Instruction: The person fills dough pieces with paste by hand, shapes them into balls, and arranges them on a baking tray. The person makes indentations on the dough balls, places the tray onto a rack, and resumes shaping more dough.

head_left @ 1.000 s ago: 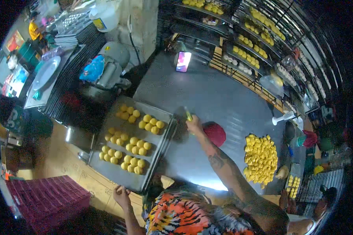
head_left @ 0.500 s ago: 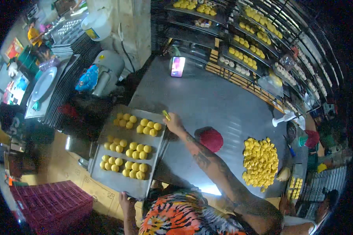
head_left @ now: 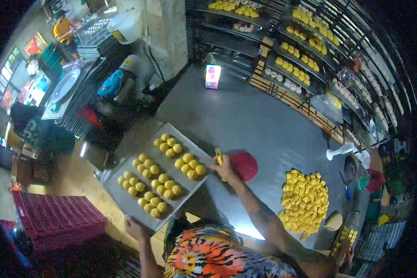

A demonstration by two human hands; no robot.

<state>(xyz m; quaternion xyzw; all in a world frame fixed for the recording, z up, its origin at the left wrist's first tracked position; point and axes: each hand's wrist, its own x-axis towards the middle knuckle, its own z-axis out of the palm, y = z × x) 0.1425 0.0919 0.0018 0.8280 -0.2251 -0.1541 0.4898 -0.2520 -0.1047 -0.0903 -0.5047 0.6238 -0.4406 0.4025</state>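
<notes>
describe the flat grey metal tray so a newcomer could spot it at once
At the left edge of the broad grey table, a flat rectangular grey metal tray carries six clusters of round yellow balls. Unlike the racked dark metal trays, it is between the person's left hand and right hand.

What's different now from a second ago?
The tray turned clockwise, left hand at its edge. The right hand, still holding the yellow tool, came from over the table to the tray's right corner, apparently gripping it. The dough pile and phone stayed put.
</notes>
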